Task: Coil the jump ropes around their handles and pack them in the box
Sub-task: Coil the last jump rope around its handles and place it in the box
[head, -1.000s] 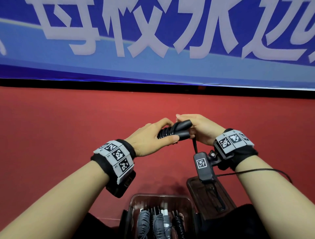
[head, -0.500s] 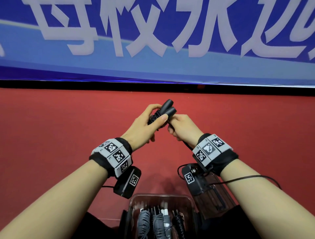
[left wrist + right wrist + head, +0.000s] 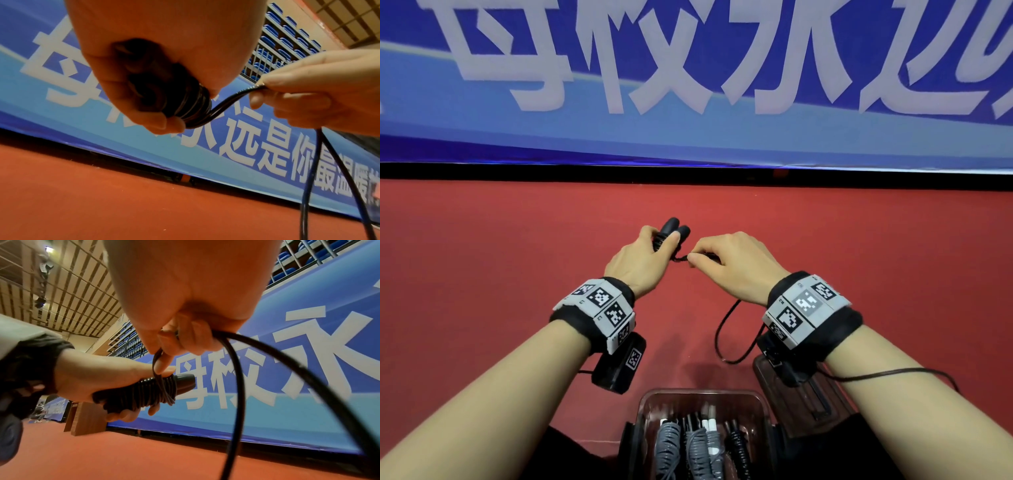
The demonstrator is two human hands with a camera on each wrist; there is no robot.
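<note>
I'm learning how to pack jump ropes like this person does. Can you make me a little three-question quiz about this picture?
1. True or false: the left hand grips the two black handles held together.
2. What does the right hand pinch? A) a grey rope B) the loose black rope C) the lid of the box
3. Fill in: the clear box near the person already holds coiled ropes, some grey and one ____.

Key
1. True: rope is already wound round the handles.
2. B: the rope runs from the coil to the pinching fingertips, and the rest hangs down in a loop.
3. Black.
</note>
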